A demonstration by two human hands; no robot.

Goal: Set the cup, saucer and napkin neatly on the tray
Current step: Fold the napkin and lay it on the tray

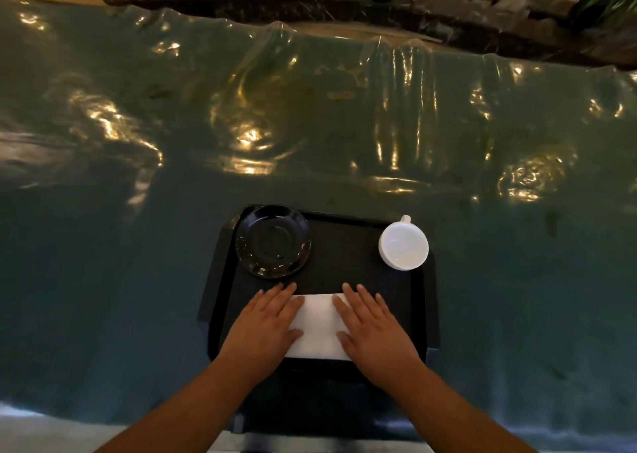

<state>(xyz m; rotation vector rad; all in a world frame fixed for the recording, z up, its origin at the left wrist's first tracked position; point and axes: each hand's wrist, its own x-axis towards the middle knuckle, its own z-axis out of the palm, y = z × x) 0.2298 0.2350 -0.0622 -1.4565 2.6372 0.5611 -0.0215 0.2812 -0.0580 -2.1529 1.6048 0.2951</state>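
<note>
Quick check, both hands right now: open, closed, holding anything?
Left hand: open, flat, palm down on the left part of the napkin; gripping nothing.
Right hand: open, flat on the napkin's right part; gripping nothing.

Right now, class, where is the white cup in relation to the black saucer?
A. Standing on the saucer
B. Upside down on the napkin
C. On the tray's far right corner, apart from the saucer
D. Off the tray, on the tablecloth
C. The white cup stands upright at the far right corner of the tray, while the black saucer lies empty at the far left corner, with bare tray between them.
</note>
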